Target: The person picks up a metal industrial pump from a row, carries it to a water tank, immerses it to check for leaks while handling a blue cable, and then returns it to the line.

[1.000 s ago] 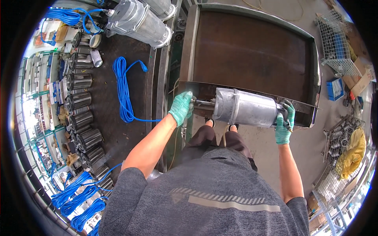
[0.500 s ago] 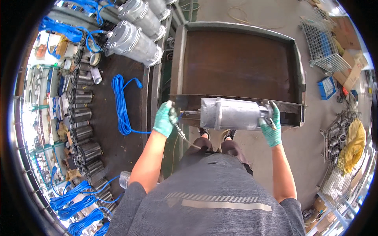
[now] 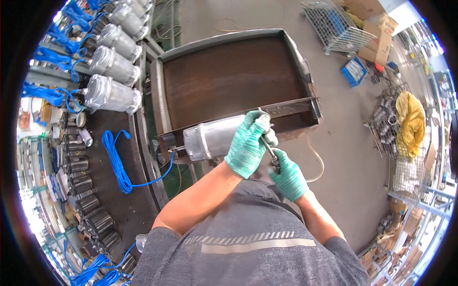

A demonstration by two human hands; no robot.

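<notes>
A silver cylindrical pump body (image 3: pixel 217 135) lies across the near end of a brown metal tray (image 3: pixel 234 76), tilted slightly up to the right. A blue cable (image 3: pixel 114 159) runs from its left end to a coil on the bench at the left. My left hand (image 3: pixel 248 145), in a green glove, is closed at the pump body's right end; what its fingers grip is hidden. Just below and to the right, my gloved right hand (image 3: pixel 288 176) grips an air hose (image 3: pixel 320 164) by its metal fitting. A thin metal rod (image 3: pixel 268 147) spans between both hands.
Several silver pump bodies (image 3: pixel 114 66) with blue cables line the upper left. Dark metal cylinders (image 3: pixel 78 164) stand in a row along the bench (image 3: pixel 114 209). To the right are a wire cage (image 3: pixel 334 28), a blue crate (image 3: pixel 354 71) and a yellow cloth (image 3: pixel 410 124).
My left hand has moved from the pump body's left end to its right end. The hose has passed to my right hand, which has left the pump body and come down. The view has turned.
</notes>
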